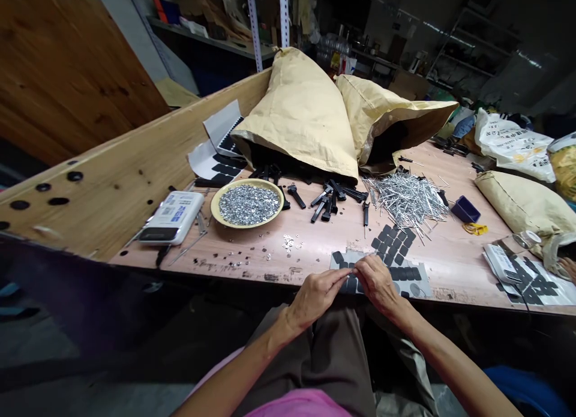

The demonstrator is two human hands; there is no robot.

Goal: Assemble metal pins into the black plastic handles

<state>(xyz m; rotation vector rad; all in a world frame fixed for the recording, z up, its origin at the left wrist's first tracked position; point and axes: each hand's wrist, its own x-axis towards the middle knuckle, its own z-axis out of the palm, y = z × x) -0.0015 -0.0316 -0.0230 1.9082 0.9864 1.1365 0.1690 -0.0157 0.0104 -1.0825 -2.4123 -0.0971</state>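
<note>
My left hand (315, 296) and my right hand (377, 284) meet at the fingertips just above the table's front edge. Both are closed in a pinch, and whatever lies between the fingers is too small to make out. Beneath them is a pale backing sheet (422, 279) with rows of black rounded pads (405, 273). More black pads (390, 244) lie just behind it. Farther back sits a pile of thin silver metal pins (407, 198). To its left are several black plastic parts (327, 202), one with a metal pin (366, 218) sticking out.
A yellow bowl (215, 216) of small metal washers (248, 204) stands left, beside a white boxy device (173, 216). Loose washers (290, 243) lie nearby. Large beige sacks (301, 114) fill the back. Right are a dark blue tray (466, 209) and another person's hand (567, 268).
</note>
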